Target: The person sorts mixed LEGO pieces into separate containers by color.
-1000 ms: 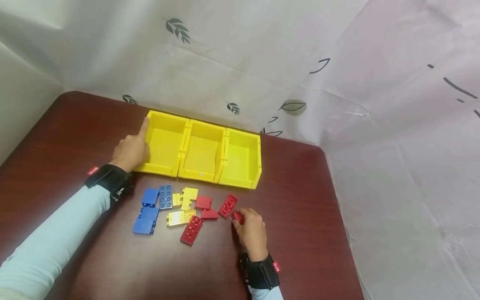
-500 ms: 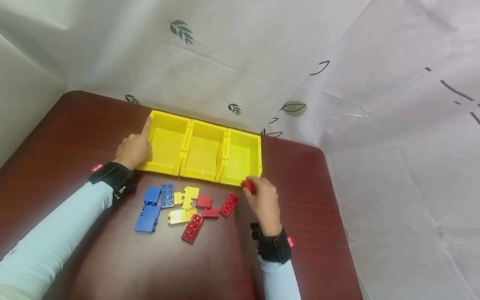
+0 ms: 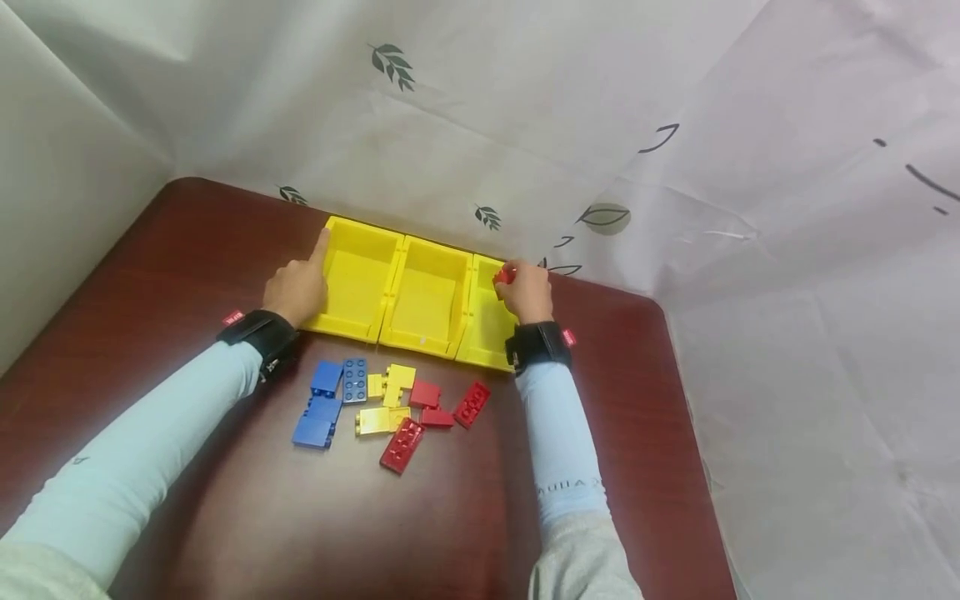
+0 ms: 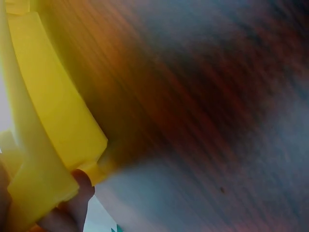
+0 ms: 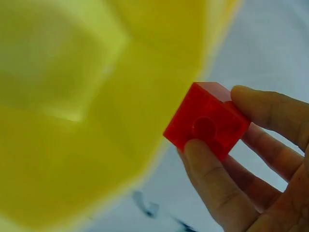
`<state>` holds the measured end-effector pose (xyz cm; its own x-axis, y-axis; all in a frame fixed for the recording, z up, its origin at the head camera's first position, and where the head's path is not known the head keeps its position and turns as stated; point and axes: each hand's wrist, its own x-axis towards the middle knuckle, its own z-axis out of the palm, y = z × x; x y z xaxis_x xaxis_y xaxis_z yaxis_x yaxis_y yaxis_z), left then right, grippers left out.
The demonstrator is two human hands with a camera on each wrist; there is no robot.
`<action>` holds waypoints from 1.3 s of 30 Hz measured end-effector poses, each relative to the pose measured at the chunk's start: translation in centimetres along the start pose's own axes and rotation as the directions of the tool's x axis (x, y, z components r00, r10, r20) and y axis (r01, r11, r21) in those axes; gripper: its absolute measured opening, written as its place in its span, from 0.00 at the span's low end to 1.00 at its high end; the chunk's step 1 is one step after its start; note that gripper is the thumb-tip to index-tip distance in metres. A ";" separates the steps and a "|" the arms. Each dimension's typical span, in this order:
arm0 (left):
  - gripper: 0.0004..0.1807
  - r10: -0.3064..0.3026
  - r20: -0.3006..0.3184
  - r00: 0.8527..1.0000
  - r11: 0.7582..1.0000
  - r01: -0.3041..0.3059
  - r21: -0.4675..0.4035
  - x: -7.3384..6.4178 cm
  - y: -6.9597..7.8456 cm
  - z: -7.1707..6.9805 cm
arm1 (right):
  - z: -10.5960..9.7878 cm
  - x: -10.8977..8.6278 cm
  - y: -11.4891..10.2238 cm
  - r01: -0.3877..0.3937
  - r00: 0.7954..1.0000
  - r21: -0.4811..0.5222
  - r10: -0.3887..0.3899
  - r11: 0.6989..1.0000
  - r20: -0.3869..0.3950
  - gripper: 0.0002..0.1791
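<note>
A row of three joined yellow bins (image 3: 423, 292) stands at the table's back. My left hand (image 3: 297, 287) grips the left bin's outer wall, its index finger stretched along the rim; in the left wrist view fingertips (image 4: 83, 186) show at the bin's edge. My right hand (image 3: 528, 293) pinches a small red toy brick (image 5: 205, 121) between thumb and fingers, above the back of the right bin (image 3: 491, 329). In the right wrist view the brick's hollow underside faces the camera.
In front of the bins lie several blue bricks (image 3: 317, 421), several yellow bricks (image 3: 372, 421) and several red bricks (image 3: 402, 446) on the dark red table (image 3: 360, 525). A white patterned sheet (image 3: 465, 125) hangs behind the table.
My right hand has lifted the small red brick off the table and carried it forward, over the right bin. The left hand stays at the left bin; the head view has shifted slightly.
</note>
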<state>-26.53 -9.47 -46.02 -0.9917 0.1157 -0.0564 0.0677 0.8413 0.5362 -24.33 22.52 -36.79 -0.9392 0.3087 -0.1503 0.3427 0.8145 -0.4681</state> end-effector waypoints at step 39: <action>0.40 0.011 -0.006 1.000 1.000 -0.011 -0.005 0.6 -0.4 1.1 | 7.0 5.7 1.6 -0.014 0.994 -0.123 0.027 0.992 0.104 0.08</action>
<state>-27.00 -9.20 -47.18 -0.9915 0.1215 -0.0456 0.0778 0.8376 0.5408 -29.25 22.14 -44.47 -0.9269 0.2776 -0.2527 0.3558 0.8642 -0.3557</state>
